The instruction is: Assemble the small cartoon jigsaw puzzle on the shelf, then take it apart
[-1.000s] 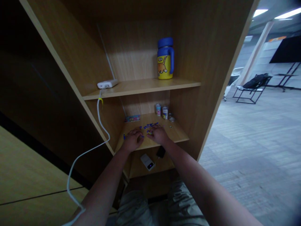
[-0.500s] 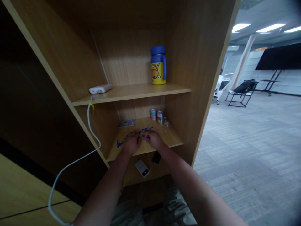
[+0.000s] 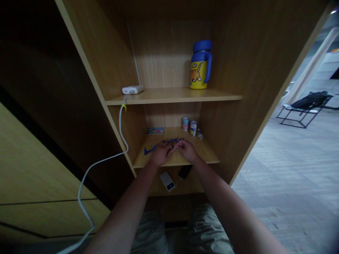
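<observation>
My left hand [image 3: 161, 153] lies low over the middle shelf, its fingers stretched forward and its thumb toward the other hand. Beside it, my right hand [image 3: 186, 149] is closed in a pinch at the fingertips; what it pinches is too small to name. Just beyond my fingers lies a scatter of small blue pieces [image 3: 174, 140]. A blue and yellow printed packet [image 3: 148, 150] is partly covered by my left hand. Farther back lies a flat colourful printed card [image 3: 155, 131].
Two small printed cans [image 3: 185, 124] and clear round lids [image 3: 200, 136] stand at the back right. Above, the upper shelf [image 3: 169, 100] holds a blue-yellow mug [image 3: 200, 65] and a white device [image 3: 132, 89] with a hanging cable [image 3: 120, 125]. Below lies a white power bank [image 3: 167, 181].
The view has swung left, so the shelves appear farther right. My hands have come closer together, the right fingertips now near the left thumb.
</observation>
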`<state>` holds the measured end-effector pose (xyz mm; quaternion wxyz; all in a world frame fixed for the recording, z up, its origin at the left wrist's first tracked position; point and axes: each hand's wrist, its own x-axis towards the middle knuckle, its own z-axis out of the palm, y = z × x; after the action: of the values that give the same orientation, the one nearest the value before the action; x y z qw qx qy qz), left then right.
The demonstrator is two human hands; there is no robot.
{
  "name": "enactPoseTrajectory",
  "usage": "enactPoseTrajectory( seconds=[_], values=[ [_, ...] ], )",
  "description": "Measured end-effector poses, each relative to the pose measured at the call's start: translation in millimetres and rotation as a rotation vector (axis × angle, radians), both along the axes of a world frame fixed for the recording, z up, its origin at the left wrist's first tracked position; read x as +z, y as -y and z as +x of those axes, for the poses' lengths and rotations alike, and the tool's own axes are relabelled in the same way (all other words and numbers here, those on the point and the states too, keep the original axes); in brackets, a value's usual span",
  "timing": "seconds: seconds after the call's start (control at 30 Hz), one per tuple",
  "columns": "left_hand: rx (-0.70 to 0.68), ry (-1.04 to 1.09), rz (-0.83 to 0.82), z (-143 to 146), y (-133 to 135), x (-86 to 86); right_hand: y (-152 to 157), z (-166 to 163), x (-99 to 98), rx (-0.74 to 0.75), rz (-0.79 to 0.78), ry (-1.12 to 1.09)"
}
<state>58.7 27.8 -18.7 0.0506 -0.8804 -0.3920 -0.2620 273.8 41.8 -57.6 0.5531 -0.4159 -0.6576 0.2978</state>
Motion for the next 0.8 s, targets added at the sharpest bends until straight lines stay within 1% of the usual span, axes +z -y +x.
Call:
enactPoseTrajectory(
  seconds=[0.13, 0.2, 0.3, 0.43, 0.5, 0.63, 0.7, 0.8],
  values=[
    [-0.005, 0.005, -0.009, 0, 0, -2.2, -1, 1, -0.3, 0.042, -0.058, 0.012],
    [-0.005, 0.011, -0.016, 0, 0, -2.6, -2, 1, -0.4, 0.037, -0.062, 0.012],
    [-0.002, 0.029, -0.029, 0, 0, -2.4, -2, -2, -1.0, 0.026, -0.060, -0.049],
    [0.009, 0.055, -0.054, -2, -1, -1.2, -1, -3, -2.5, 0.067, -0.077, -0.038],
    [0.020, 0.063, -0.066, -2, -1, -1.1, -2, -1, -3.5, 0.033, -0.062, -0.028],
    [0.078, 0.081, -0.082, -4, -4, -3.0, -3, 5, -5.7, -0.148, -0.026, -0.030],
    [0.111, 0.087, -0.088, -5, -6, -4.8, -3, 7, -6.1, -0.199, -0.017, 0.029],
    [0.157, 0.098, -0.091, -6, -9, -7.9, -2, 7, -4.9, -0.214, -0.020, 0.161]
  ],
)
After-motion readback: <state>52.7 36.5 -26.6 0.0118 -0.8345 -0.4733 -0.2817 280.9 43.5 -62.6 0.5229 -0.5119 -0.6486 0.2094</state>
